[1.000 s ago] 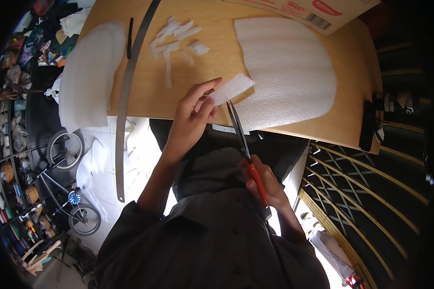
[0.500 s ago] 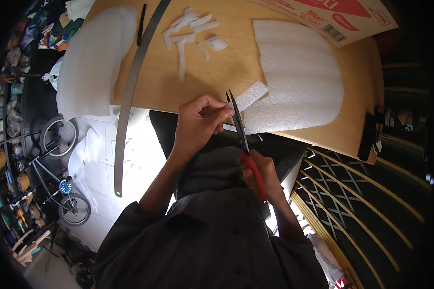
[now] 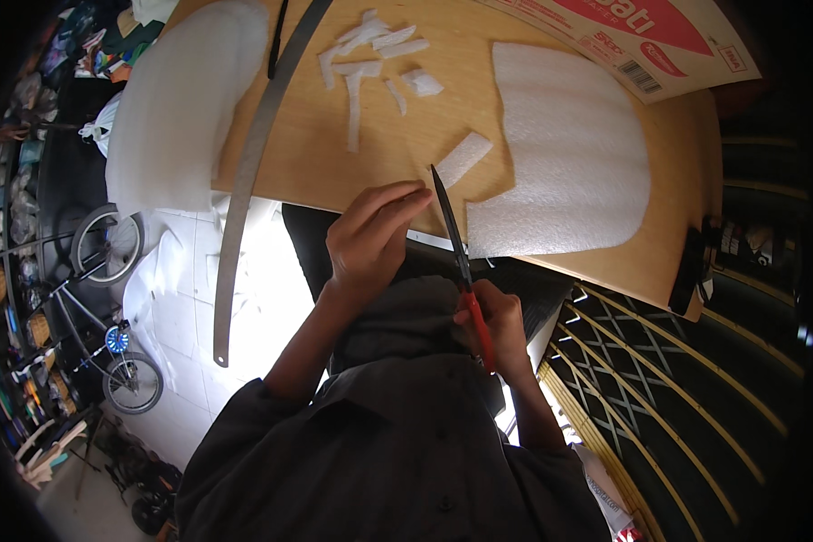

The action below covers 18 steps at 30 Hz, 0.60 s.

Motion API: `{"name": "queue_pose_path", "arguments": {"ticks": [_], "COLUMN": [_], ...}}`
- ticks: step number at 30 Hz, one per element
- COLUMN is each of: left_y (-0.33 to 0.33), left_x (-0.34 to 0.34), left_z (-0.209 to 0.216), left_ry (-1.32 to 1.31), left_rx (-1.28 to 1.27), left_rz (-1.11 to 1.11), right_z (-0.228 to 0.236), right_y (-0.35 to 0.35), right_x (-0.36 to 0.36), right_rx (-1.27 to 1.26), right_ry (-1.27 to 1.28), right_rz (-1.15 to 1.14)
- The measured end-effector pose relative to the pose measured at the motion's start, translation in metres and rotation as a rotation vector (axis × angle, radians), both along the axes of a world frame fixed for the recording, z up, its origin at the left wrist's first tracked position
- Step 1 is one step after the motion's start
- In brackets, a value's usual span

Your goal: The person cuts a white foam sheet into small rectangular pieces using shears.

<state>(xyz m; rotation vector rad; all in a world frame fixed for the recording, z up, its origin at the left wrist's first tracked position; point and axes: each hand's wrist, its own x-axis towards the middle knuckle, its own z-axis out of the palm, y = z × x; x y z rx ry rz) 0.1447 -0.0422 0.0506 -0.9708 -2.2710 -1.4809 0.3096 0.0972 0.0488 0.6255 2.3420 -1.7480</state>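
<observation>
My right hand (image 3: 495, 327) grips the red handles of a pair of scissors (image 3: 461, 262). Its dark blades are closed together and point up toward the table. To their left, my left hand (image 3: 370, 237) holds nothing, its fingers stretched out near the blade tips. Just beyond those tips a short strip of white foam (image 3: 465, 158) lies on the wooden table (image 3: 425, 117). Beside it on the right is a large white foam sheet (image 3: 578, 154) with a notch in its left edge. Several small foam offcuts (image 3: 357, 68) are scattered farther back.
A long metal ruler (image 3: 244, 181) overhangs the table's front edge, with a black stick-like thing (image 3: 278, 41) beside its far end. More foam sheeting (image 3: 176, 117) drapes over the left side. A printed cardboard box (image 3: 650, 45) stands back right; a bicycle (image 3: 108, 307) is at left.
The scissor blades have closed. My left hand has let go of the foam strip, its fingers straightening, and the strip now lies on the table, apart from the sheet. The view has shifted slightly.
</observation>
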Motion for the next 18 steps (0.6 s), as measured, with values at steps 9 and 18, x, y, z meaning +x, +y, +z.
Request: {"name": "queue_pose_path", "arguments": {"ticks": [9, 18], "left_y": [-0.001, 0.0], "left_x": [-0.011, -0.005], "left_z": [0.007, -0.003], "left_ry": [0.034, 0.023], "left_rx": [0.091, 0.041], "left_rz": [0.024, 0.029], "right_z": [-0.001, -0.004], "right_y": [0.005, 0.011], "right_x": [0.01, 0.014], "right_rx": [-0.206, -0.442], "right_ry": [0.0, -0.081], "right_rz": [0.04, 0.196]}}
